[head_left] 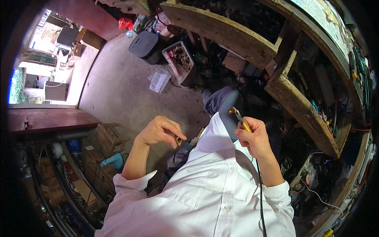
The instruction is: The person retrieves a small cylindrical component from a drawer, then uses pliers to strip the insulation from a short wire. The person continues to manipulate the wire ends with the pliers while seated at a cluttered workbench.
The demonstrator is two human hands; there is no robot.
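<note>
My right hand [256, 136] is closed round the yellow handles of a pair of pliers [245, 126], held up over my right thigh. At the jaws sits a small copper-coloured piece [231, 111], its exact shape too small to tell. My left hand [158, 131] pinches a small brass-coloured piece with a hole in it [179, 140] between thumb and fingers, out to the left of my lap. The two hands are apart. A black cord [261, 197] runs down the front of my white shirt.
An old wooden bench frame [302, 108] with an open drawer [225, 29] stands to the right. Ahead are a grey bin [143, 44], a box of scraps [179, 71] and bubble wrap [160, 79] on the floor. Left are a wooden stool [111, 138], a blue power tool [113, 161] and cluttered shelves.
</note>
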